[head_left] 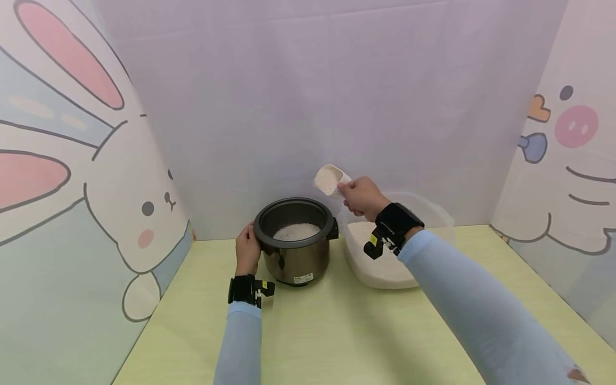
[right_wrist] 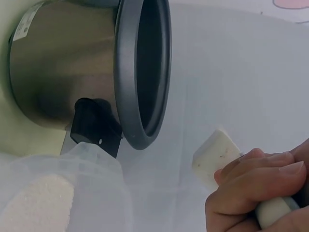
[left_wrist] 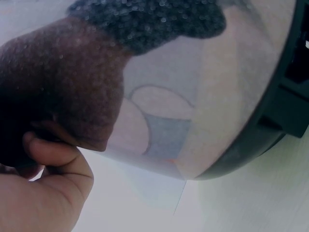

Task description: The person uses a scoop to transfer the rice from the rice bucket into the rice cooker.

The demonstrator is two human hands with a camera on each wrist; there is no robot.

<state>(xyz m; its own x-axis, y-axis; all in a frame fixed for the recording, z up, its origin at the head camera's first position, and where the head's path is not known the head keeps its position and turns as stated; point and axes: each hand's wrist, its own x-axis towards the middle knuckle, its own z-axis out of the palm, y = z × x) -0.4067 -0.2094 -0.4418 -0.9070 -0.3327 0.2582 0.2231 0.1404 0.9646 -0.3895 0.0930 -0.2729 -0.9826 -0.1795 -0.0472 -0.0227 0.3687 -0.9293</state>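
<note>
A dark metallic rice cooker (head_left: 315, 262) stands lidless near the back wall, with white rice (head_left: 295, 231) inside. My left hand (head_left: 247, 251) grips its left side handle; in the left wrist view the thumb (left_wrist: 63, 159) curls at the dark handle, whose far side is hidden. Raised to the right of the cooker's rim, my right hand (head_left: 363, 199) holds a white scoop (head_left: 343, 188) by its handle. Rice fills the scoop, whose mouth tilts toward the cooker side. Below this hand sits a translucent plastic tub (head_left: 440, 216) with rice in it.
A pale yellow-green table (head_left: 308, 337) carries the cooker and tub side by side. Behind them rises a plain light wall (head_left: 269, 107). Side panels with a cartoon rabbit (head_left: 120, 214) and pig (head_left: 572, 176) enclose left and right.
</note>
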